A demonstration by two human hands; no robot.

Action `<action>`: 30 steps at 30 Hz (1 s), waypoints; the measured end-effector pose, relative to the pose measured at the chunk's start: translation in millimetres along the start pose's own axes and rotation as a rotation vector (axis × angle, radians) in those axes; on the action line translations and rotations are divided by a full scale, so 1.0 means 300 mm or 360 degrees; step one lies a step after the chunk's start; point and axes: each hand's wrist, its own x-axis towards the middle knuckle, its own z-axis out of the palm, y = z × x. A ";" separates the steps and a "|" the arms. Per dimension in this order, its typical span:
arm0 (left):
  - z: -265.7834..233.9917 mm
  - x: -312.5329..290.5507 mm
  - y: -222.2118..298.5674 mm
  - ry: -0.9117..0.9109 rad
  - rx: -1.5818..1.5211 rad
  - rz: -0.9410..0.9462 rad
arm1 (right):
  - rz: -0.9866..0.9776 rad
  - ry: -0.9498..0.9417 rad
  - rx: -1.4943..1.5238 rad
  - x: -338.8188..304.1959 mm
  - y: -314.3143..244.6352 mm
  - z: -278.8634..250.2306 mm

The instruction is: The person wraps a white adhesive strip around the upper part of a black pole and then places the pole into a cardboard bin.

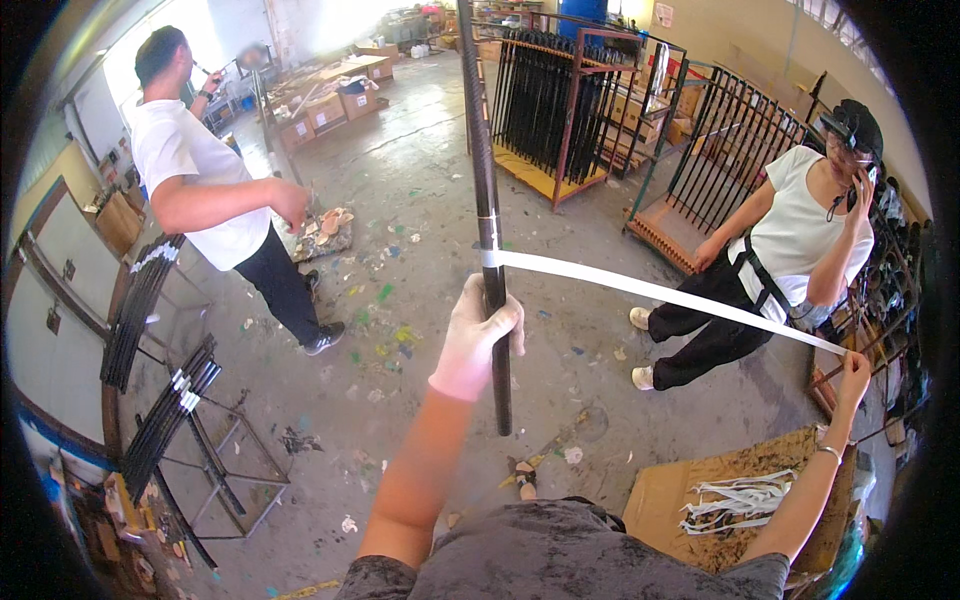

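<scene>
My left hand (474, 335), in a pale glove, is wrapped round a long black tube (482, 160) held upright in front of me. Just above that hand, one end of a white strip (650, 285) meets the tube, forming a white band there. From the band the strip stretches taut to the right and slightly downward. Its far end is pinched between the fingers of my bare right hand (854, 382), with the arm reaching out to the side. The tube's top runs out of the picture, and its lower end hangs below my left hand.
Loose white strips (735, 500) lie on a cardboard sheet (660, 490) at lower right. Black tubes with white bands rest on a metal stand (240, 480) at left. Tube racks (565, 150) stand behind. One person (200, 170) stands left, another (770, 250) right, near the strip.
</scene>
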 end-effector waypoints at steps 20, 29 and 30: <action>-0.021 0.043 -0.022 0.0113 -0.0165 -0.0139 | 0.0092 -0.0182 0.0087 -0.032 0.102 -0.014; -0.065 0.080 -0.099 0.0170 -0.0152 -0.0207 | 0.0159 -0.0403 0.0192 -0.143 0.062 0.031; -0.079 0.091 -0.122 0.0319 0.0026 -0.0235 | 0.0248 -0.0462 0.0111 -0.158 0.037 0.037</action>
